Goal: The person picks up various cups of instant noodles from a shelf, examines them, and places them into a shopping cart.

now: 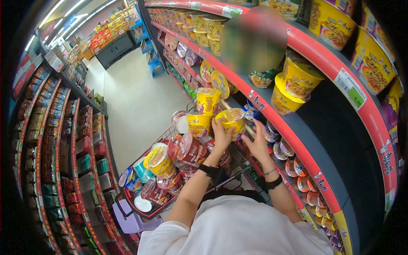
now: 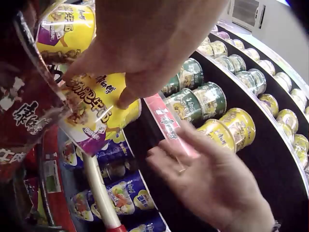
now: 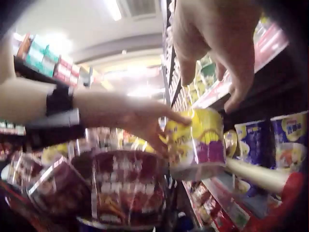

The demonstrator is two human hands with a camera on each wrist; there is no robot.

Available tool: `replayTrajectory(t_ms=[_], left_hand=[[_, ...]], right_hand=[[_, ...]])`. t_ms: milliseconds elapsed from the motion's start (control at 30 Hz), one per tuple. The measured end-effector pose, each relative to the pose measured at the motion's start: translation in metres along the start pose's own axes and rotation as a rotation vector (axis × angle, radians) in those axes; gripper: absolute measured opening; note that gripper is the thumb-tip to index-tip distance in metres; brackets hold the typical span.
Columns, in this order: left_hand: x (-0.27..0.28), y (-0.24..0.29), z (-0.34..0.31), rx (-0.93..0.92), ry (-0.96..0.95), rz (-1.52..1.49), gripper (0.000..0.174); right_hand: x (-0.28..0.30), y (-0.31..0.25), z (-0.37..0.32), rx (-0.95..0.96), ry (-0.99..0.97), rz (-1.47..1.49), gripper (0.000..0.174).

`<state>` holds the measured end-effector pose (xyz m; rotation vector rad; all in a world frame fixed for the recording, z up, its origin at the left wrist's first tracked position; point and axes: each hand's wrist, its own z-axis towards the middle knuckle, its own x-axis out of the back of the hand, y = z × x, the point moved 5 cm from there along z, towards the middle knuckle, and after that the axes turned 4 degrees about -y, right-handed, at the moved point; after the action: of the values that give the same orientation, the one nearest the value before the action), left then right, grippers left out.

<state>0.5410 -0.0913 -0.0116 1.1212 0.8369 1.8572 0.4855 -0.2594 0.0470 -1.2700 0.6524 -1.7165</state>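
Head view showed my left hand (image 1: 223, 137) gripping a yellow noodle bowl (image 1: 231, 119) over the cart (image 1: 129, 200). My right hand (image 1: 257, 144) hung just beside it; its fingers were spread, empty.

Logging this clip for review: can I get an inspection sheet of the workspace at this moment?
Surface: shelf, dark, partly bare behind its red edge.
Job's things: yellow bowl, held near the shelf edge.
Clutter: red bowls and yellow ones piled in the cart.
Hands: left hand grips the yellow bowl; right hand has fingers spread and holds nothing.
Cables: nothing seen.
Surroundings: shop aisle, pale floor, stocked shelves opposite.
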Motion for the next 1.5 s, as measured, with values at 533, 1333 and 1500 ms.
replayTrajectory(t_ms=[533, 1333, 1500], left_hand=[[0.061, 0.127, -0.03, -0.229, 0.022, -0.065, 0.05], [-0.03, 0.262, -0.03, -0.532, -0.494, -0.354, 0.06], [-0.084, 0.253, -0.027, -0.631, -0.609, -0.264, 0.074]], right_hand=[[-0.003, -0.015, -0.015, -0.143, 0.136, 0.468, 0.084], [0.214, -0.076, -0.075, 0.061, 0.674, 0.019, 0.103], [0.23, -0.059, -0.06, -0.012, 0.692, -0.061, 0.098]])
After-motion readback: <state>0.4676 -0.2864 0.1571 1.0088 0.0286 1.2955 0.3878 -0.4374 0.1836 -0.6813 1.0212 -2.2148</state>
